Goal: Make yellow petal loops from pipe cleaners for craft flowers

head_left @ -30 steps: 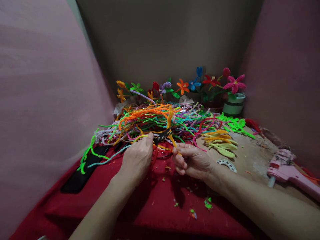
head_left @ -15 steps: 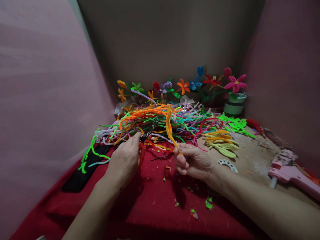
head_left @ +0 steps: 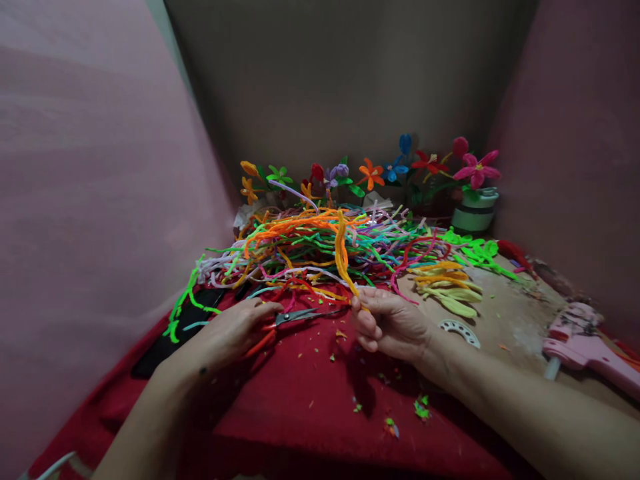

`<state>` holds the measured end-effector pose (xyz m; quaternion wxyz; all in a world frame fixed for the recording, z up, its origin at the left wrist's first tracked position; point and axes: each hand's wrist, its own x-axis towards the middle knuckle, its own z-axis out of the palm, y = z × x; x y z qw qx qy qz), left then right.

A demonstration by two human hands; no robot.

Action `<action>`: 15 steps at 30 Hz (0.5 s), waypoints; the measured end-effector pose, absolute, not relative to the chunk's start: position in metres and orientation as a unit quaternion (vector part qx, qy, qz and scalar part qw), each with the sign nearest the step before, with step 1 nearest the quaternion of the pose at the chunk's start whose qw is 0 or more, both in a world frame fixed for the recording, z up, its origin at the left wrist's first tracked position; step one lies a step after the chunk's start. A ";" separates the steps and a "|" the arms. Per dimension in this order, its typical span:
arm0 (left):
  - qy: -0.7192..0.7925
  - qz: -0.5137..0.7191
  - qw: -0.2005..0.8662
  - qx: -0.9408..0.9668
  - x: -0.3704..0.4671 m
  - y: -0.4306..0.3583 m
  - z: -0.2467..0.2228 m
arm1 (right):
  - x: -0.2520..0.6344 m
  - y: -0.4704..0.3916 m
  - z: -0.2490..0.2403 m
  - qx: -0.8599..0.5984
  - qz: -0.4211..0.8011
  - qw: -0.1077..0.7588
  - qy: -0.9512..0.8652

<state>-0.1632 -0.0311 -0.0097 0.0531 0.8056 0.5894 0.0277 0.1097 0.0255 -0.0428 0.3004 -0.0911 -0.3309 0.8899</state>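
My left hand [head_left: 240,330] is low over the red cloth with its fingers at the red handles of a pair of scissors [head_left: 295,315]. The scissors lie nearly level, their dark blades pointing right toward my other hand. My right hand [head_left: 383,319] pinches the lower end of a folded orange-yellow pipe cleaner [head_left: 341,250], which stands up as a narrow loop above the fingertips. Behind both hands spreads a big heap of loose pipe cleaners [head_left: 310,233] in many colours.
Finished pipe-cleaner flowers [head_left: 373,175] line the back. Yellow and orange folded loops [head_left: 450,287] lie right, near a white ring with holes [head_left: 460,332] and a pink glue gun [head_left: 575,340]. A black flat object [head_left: 165,347] is left. Bright scraps [head_left: 421,407] dot the cloth.
My left hand has come down and left, and the scissors have tipped from pointing up at the heap to lying level. My right hand keeps its pinch on the pipe cleaner.
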 end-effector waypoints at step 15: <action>0.593 0.265 0.270 0.711 -0.084 -0.007 0.010 | 0.101 0.017 -0.042 -0.304 0.711 0.373 -0.513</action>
